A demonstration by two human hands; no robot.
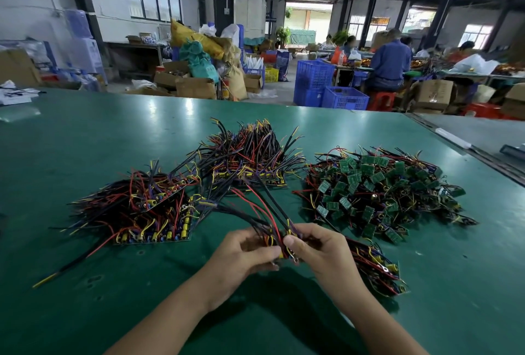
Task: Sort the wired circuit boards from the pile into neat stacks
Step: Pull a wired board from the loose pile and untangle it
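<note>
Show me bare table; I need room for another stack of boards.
Bare green table mat lies left of the left stack of red-and-black-wired boards, behind the rear stack, and right of the small near stack. Crowded: the middle, among stacks, the tangled green-board pile, and the wired bundle gripped by left hand and right hand.

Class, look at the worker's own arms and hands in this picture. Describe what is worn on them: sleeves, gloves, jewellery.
The left hand and right hand are bare: no gloves, rings or watch show. The left forearm and right forearm are bare too, with no sleeve in view.
</note>
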